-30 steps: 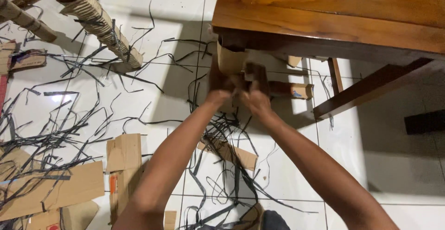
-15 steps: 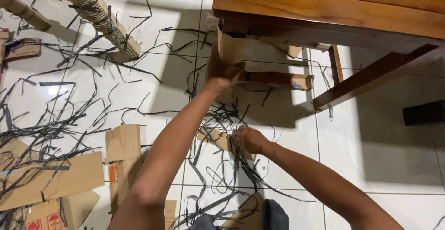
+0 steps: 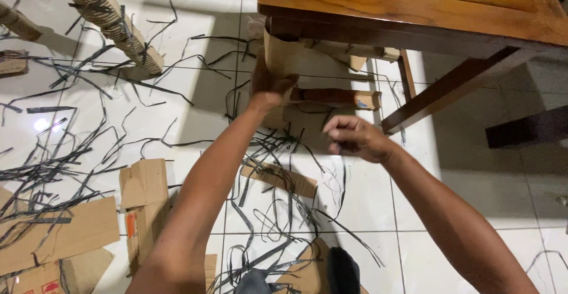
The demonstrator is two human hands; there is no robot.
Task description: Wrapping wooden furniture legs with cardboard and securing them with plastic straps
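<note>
My left hand (image 3: 269,90) grips the brown cardboard sleeve (image 3: 279,60) wrapped around the near leg of a wooden table (image 3: 414,4). My right hand (image 3: 355,137) hovers above the floor to the right of that leg, fingers pinched on a thin black plastic strap (image 3: 344,178) that hangs down to the tiles. A cardboard-wrapped crossbar (image 3: 337,97) runs just behind both hands.
Black strap offcuts (image 3: 59,169) litter the white tiled floor, thickest at the left and below my arms. Flat cardboard pieces (image 3: 65,235) (image 3: 145,181) (image 3: 278,178) lie among them. A second cardboard-wrapped leg (image 3: 106,15) slants at the upper left. Bare wooden braces (image 3: 449,87) stand at the right.
My right hand left the wrapped leg, dropped to the straps on the floor, then rose again to the right with a strap in its fingers. My left hand stayed on the cardboard.
</note>
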